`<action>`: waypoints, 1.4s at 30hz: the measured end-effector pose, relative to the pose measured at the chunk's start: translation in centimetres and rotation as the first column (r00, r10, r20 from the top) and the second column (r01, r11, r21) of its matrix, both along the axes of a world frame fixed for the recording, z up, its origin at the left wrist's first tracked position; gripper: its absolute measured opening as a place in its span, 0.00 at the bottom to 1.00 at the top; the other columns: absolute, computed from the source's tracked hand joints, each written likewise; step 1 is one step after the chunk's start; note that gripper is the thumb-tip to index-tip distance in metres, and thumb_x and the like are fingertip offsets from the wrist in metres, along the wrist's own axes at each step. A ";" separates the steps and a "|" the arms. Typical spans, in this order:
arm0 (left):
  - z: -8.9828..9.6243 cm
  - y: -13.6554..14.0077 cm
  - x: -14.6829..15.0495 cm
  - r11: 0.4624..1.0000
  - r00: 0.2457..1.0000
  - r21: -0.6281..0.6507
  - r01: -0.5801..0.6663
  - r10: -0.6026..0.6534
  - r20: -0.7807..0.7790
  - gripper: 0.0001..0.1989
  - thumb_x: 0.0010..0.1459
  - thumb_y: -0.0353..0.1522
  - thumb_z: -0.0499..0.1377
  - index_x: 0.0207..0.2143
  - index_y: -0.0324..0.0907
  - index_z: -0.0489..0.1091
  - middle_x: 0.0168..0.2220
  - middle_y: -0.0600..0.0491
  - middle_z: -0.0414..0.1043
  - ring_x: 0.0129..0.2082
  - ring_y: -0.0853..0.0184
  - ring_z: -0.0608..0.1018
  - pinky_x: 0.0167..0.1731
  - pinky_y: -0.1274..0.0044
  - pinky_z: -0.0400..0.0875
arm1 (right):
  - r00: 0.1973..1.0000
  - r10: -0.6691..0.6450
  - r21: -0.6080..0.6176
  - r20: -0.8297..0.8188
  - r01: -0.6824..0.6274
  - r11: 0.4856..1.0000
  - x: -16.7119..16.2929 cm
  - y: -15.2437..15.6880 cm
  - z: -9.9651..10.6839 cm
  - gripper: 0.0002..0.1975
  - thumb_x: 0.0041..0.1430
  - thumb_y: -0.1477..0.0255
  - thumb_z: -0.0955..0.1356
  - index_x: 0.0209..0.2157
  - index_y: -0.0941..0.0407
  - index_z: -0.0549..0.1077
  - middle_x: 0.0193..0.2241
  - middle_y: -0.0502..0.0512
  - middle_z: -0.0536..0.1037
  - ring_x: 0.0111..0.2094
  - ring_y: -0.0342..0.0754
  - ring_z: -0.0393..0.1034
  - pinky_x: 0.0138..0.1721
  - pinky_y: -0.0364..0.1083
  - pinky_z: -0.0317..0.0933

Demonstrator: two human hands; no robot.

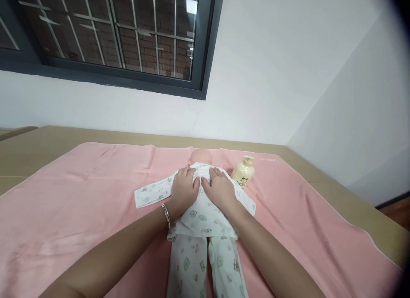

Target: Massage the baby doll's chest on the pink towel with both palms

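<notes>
A baby doll (200, 156) lies on a pink cloth, its smooth head pointing away from me and no face showing. It wears a white printed top (203, 212) and matching trousers (190, 264). My left hand (185, 189) rests flat on the left side of the doll's upper body, fingers forward, with a silver bangle at the wrist. On the right side, my right hand (221, 189) lies flat in the same way. The two thumbs almost meet in the middle. One sleeve (153, 192) stretches out to the left; the other slants down to the right.
A cream pump bottle (244, 172) is on the cloth just right of the doll's shoulder. The pink cloth (96, 195) covers much of a tan surface (64, 137). Behind are a white wall (256, 75) and a dark-framed barred window (128, 75).
</notes>
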State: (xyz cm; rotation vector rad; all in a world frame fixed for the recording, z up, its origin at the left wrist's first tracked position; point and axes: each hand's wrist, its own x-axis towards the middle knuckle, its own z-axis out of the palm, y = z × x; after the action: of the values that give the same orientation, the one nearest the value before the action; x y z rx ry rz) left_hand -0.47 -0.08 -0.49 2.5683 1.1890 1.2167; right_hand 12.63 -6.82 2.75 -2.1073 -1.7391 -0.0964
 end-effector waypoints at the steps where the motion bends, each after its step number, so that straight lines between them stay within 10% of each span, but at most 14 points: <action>1: -0.1 0.2 0.1 1.000 1.000 -0.010 0.004 -0.004 -0.005 0.16 0.61 0.32 0.51 0.49 0.39 0.67 0.48 0.44 0.72 0.50 0.55 0.72 0.51 0.62 0.67 | 1.000 0.023 -0.001 -0.014 -0.023 1.000 0.5 0.3 -0.2 0.31 0.66 0.59 0.57 0.61 0.66 0.61 0.60 0.70 0.63 0.63 0.59 0.54 0.63 0.55 0.45; 9: -0.8 1.2 0.4 0.990 0.990 0.023 0.138 -0.137 -0.013 0.18 0.63 0.30 0.47 0.53 0.39 0.66 0.54 0.45 0.70 0.55 0.59 0.70 0.58 0.62 0.63 | 0.979 0.203 -0.006 -0.036 -0.203 0.979 2.1 1.2 -0.9 0.30 0.67 0.60 0.56 0.65 0.62 0.54 0.64 0.65 0.58 0.66 0.55 0.48 0.65 0.54 0.39; 20: 0.4 -0.4 0.0 0.998 0.999 0.067 0.006 -0.004 -0.036 0.11 0.62 0.31 0.51 0.42 0.41 0.70 0.41 0.46 0.72 0.44 0.57 0.72 0.46 0.64 0.70 | 0.993 -0.018 0.005 0.113 0.017 1.000 -0.2 -0.4 0.1 0.27 0.66 0.59 0.56 0.55 0.63 0.67 0.52 0.70 0.72 0.55 0.58 0.64 0.57 0.53 0.51; 26: -0.4 0.9 0.3 0.998 0.994 0.014 0.059 -0.057 -0.094 0.20 0.63 0.31 0.48 0.55 0.35 0.64 0.56 0.40 0.66 0.58 0.54 0.66 0.59 0.59 0.61 | 0.994 0.109 -0.020 -0.005 -0.109 0.994 2.0 1.0 -0.9 0.32 0.66 0.56 0.56 0.63 0.64 0.57 0.63 0.68 0.59 0.65 0.58 0.48 0.64 0.57 0.38; 33: -0.4 1.1 0.2 0.979 0.981 0.116 0.165 -0.151 -0.121 0.18 0.64 0.30 0.45 0.53 0.37 0.65 0.53 0.43 0.70 0.55 0.57 0.70 0.56 0.61 0.64 | 0.968 0.248 0.033 0.038 -0.249 0.968 1.7 0.8 -0.5 0.25 0.68 0.65 0.56 0.63 0.58 0.59 0.62 0.63 0.61 0.64 0.53 0.51 0.64 0.55 0.40; 42: 0.2 -0.5 -0.1 0.987 0.998 0.163 0.007 0.004 -0.066 0.13 0.63 0.32 0.49 0.43 0.40 0.71 0.44 0.44 0.73 0.46 0.56 0.73 0.47 0.63 0.71 | 0.989 -0.021 0.071 0.145 0.011 0.997 -0.6 -0.6 -0.3 0.25 0.66 0.62 0.56 0.55 0.62 0.69 0.50 0.68 0.74 0.54 0.58 0.65 0.58 0.53 0.50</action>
State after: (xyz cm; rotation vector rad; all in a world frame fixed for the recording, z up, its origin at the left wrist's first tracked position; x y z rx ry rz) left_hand -0.56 -0.59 -0.32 2.7456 1.1440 1.2896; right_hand 12.07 -7.40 2.44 -2.1096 -1.7736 -0.3195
